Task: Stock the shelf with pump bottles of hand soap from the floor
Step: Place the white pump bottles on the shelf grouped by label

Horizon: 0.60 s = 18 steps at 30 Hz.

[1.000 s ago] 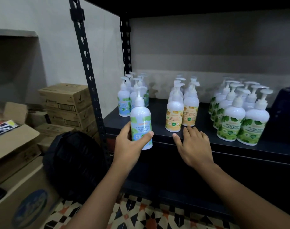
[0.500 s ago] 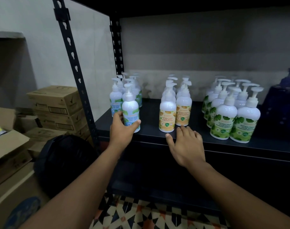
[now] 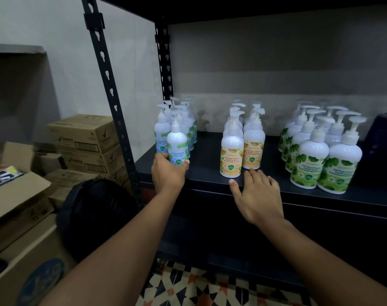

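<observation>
Carried inward since earlier, the blue-label bottle (image 3: pixel 177 149) is gripped by the left hand (image 3: pixel 167 175) at the shelf (image 3: pixel 210 175) front; placement judged imminent.

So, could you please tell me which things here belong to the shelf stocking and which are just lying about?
Belongs: mint bottle gripped by the left hand; shelf; yellow-label bottles; green-label bottles; right hand flat on the shelf edge.
Lying about: stacked cardboard boxes; black bag.
</observation>
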Each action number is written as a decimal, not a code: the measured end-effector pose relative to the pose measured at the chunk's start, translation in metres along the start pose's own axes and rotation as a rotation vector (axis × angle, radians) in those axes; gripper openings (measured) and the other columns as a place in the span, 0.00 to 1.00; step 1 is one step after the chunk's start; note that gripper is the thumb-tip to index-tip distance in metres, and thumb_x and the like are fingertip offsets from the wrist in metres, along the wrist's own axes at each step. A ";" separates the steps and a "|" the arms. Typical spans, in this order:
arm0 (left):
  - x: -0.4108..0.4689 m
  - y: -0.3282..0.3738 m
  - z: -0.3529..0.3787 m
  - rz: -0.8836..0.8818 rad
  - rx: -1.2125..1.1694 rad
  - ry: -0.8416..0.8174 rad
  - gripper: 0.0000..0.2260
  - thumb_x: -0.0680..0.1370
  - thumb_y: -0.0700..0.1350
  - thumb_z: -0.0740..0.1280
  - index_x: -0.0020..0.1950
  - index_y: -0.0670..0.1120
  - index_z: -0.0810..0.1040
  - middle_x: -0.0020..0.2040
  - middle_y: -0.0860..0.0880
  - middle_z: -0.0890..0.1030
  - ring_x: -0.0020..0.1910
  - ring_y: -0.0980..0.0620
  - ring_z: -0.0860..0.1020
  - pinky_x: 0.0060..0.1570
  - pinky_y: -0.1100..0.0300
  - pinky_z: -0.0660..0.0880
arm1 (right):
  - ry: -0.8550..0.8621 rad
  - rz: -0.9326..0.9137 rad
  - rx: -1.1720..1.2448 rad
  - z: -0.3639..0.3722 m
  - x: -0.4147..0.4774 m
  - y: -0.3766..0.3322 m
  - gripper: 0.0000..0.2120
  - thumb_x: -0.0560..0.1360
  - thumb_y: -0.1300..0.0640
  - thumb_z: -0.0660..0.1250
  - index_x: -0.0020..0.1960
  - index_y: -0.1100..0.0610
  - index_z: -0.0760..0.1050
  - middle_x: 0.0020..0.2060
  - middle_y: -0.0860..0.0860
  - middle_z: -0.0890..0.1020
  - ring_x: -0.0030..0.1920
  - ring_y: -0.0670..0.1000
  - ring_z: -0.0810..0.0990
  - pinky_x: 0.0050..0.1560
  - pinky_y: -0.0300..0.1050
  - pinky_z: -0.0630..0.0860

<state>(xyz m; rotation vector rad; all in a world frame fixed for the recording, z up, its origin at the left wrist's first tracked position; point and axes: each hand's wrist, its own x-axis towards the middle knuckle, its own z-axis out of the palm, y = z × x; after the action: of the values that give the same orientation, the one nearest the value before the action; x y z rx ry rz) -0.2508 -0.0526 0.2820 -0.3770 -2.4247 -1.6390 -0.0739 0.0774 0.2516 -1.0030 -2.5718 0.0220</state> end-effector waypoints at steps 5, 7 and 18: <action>0.014 0.002 0.004 -0.044 0.059 0.032 0.26 0.69 0.51 0.79 0.60 0.44 0.72 0.59 0.45 0.78 0.60 0.42 0.77 0.59 0.46 0.76 | 0.011 0.004 -0.008 0.002 0.000 0.000 0.33 0.82 0.36 0.47 0.75 0.58 0.67 0.75 0.54 0.70 0.77 0.54 0.63 0.76 0.53 0.56; 0.014 0.000 0.005 -0.043 0.059 0.061 0.26 0.70 0.50 0.78 0.60 0.42 0.72 0.60 0.44 0.77 0.62 0.42 0.75 0.60 0.46 0.74 | 0.014 0.002 -0.020 0.002 0.000 0.000 0.33 0.82 0.36 0.47 0.75 0.58 0.67 0.75 0.54 0.70 0.77 0.54 0.63 0.76 0.53 0.57; 0.029 -0.014 -0.009 -0.073 0.099 0.132 0.23 0.75 0.47 0.74 0.67 0.41 0.74 0.65 0.39 0.73 0.66 0.39 0.71 0.64 0.47 0.70 | 0.029 -0.003 -0.022 0.003 -0.001 0.000 0.33 0.82 0.37 0.48 0.74 0.59 0.69 0.74 0.54 0.71 0.76 0.55 0.65 0.75 0.54 0.58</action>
<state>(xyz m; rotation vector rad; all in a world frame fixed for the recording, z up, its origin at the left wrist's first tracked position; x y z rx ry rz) -0.2825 -0.0628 0.2821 -0.1613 -2.4351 -1.5121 -0.0745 0.0768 0.2486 -1.0006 -2.5524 -0.0217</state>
